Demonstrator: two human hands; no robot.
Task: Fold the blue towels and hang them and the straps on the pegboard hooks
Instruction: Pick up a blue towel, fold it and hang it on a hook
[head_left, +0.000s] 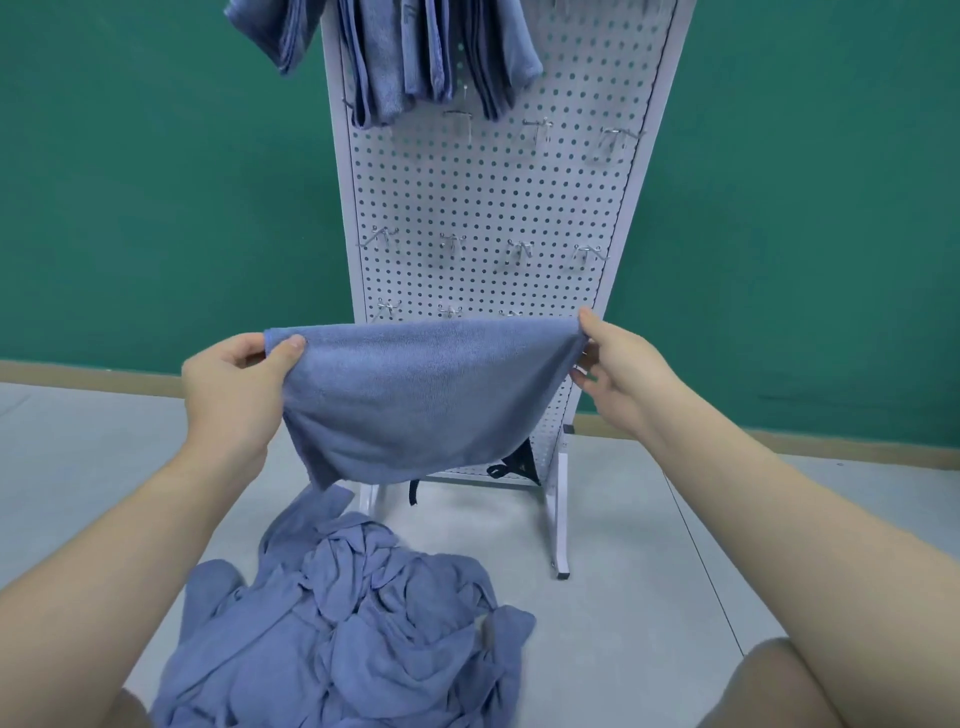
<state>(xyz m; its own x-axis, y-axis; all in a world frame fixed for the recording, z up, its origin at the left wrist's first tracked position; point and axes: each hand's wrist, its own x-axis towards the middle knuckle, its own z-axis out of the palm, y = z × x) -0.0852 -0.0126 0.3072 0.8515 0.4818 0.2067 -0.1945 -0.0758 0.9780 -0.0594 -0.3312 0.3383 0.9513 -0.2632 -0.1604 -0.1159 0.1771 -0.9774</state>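
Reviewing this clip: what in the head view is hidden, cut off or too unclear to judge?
- Hung towels: tops and their hooks cut off by the top edge.
- Black straps: mostly hidden behind the held towel; count unclear.
- Lowest hook row: partly covered by the held towel.
- Towel pile: cut off by the bottom edge; count unclear.

1. Blue towel (415, 400), folded over, held up stretched by its top corners.
2. Pile of crumpled blue towels (353, 629) on the floor.
3. Folded towels (415, 52) hanging on the white pegboard (483, 208).
4. Black strap (511, 465) at the pegboard's foot.
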